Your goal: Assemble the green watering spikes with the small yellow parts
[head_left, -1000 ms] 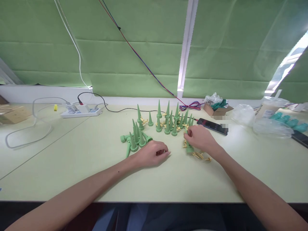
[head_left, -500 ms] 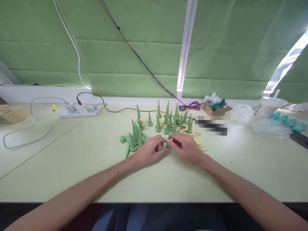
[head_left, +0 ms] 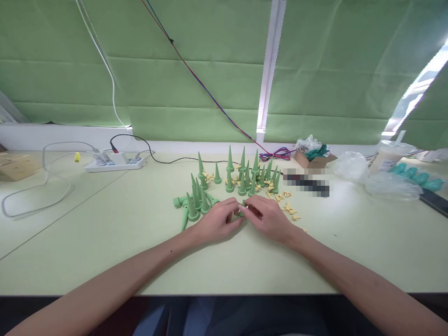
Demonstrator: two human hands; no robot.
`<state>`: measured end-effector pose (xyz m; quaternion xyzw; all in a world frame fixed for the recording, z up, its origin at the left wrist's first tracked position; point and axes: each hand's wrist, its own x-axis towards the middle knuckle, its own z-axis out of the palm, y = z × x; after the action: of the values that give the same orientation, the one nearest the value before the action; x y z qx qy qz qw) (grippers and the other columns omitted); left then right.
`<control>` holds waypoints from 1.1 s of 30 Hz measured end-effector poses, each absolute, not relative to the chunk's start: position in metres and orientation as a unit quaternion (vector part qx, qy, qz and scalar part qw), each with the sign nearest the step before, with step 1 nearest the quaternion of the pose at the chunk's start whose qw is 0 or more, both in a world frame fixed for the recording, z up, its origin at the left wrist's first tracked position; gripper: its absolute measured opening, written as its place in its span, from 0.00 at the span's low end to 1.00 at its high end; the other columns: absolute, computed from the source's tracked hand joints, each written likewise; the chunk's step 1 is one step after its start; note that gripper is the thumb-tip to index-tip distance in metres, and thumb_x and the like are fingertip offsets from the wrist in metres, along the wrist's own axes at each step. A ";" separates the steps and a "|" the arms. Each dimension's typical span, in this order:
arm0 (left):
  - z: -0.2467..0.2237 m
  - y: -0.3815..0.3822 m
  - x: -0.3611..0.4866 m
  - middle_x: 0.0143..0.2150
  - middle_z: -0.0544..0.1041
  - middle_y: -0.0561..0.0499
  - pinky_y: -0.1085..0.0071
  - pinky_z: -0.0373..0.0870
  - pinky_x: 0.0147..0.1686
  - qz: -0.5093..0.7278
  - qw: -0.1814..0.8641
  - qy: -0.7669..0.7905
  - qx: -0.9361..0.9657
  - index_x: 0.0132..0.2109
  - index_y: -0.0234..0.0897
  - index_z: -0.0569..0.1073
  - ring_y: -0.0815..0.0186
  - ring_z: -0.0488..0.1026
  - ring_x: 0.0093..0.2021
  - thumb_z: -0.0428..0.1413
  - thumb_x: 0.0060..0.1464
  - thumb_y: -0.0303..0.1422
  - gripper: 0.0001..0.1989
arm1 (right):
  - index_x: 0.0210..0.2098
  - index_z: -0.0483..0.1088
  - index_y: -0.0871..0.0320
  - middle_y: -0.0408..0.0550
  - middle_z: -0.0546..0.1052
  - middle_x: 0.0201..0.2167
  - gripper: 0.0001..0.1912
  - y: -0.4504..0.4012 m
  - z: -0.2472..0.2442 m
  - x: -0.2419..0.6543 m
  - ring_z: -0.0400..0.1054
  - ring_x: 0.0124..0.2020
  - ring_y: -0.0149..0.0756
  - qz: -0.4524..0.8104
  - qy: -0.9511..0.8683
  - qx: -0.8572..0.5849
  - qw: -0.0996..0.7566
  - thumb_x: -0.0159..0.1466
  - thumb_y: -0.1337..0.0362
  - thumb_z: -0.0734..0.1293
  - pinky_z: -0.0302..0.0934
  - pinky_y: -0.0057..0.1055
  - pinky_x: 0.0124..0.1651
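Note:
Between my two hands, low over the table, is a small green cone (head_left: 242, 211), partly covered by fingers. My left hand (head_left: 219, 219) is closed on its left side. My right hand (head_left: 268, 217) pinches at it from the right, its fingertips meeting those of my left hand. Behind them several green cones (head_left: 230, 182) stand upright, with small yellow pieces (head_left: 287, 207) among them and to their right. More green cones (head_left: 192, 210) are grouped by my left hand, some standing and one lying down.
A power strip (head_left: 115, 163) with cables lies at the back left, a cardboard box (head_left: 17, 166) beyond it. Toward the right are an open box (head_left: 315, 160), plastic bags (head_left: 394, 186), a drink cup (head_left: 388, 156), teal pieces (head_left: 434, 185) and a dark phone (head_left: 434, 201).
My right hand has shifted slightly left and down, and more yellow pieces show beside it. The cone between my hands looks lower and more covered.

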<state>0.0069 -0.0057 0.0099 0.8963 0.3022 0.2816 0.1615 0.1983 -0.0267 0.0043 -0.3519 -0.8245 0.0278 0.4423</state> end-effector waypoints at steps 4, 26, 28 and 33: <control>0.009 -0.006 0.007 0.28 0.60 0.56 0.73 0.53 0.26 0.282 0.163 0.296 0.898 0.28 0.37 0.56 0.72 0.56 0.26 0.51 0.57 0.29 0.12 | 0.27 0.62 0.57 0.40 0.64 0.22 0.12 -0.028 0.005 0.197 0.54 0.23 0.28 0.020 -0.822 -0.351 0.448 0.69 0.64 0.61 0.49 0.25 0.27; 0.013 -0.009 0.009 0.26 0.59 0.56 0.73 0.54 0.26 0.276 0.159 0.281 0.905 0.28 0.37 0.58 0.72 0.56 0.25 0.51 0.55 0.28 0.10 | 0.24 0.62 0.58 0.38 0.61 0.18 0.14 -0.030 -0.003 0.189 0.52 0.20 0.26 -0.044 -0.775 -0.386 0.499 0.66 0.66 0.63 0.47 0.25 0.25; 0.012 -0.009 0.009 0.26 0.60 0.56 0.73 0.54 0.25 0.277 0.155 0.287 0.904 0.28 0.37 0.58 0.72 0.56 0.25 0.51 0.55 0.28 0.09 | 0.24 0.62 0.58 0.38 0.61 0.18 0.14 -0.030 -0.002 0.189 0.52 0.20 0.26 -0.040 -0.778 -0.390 0.490 0.66 0.65 0.63 0.47 0.25 0.25; 0.009 -0.005 0.008 0.27 0.62 0.55 0.72 0.54 0.25 0.278 0.141 0.332 0.890 0.27 0.37 0.60 0.71 0.58 0.26 0.51 0.54 0.28 0.09 | 0.21 0.59 0.58 0.37 0.60 0.16 0.17 -0.030 0.002 0.191 0.51 0.19 0.25 -0.014 -0.785 -0.420 0.456 0.65 0.64 0.63 0.46 0.25 0.25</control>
<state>0.0079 -0.0051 0.0087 0.8902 0.3319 0.2782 0.1414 0.1911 -0.0296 0.0020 -0.4204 -0.7846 -0.0139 0.4555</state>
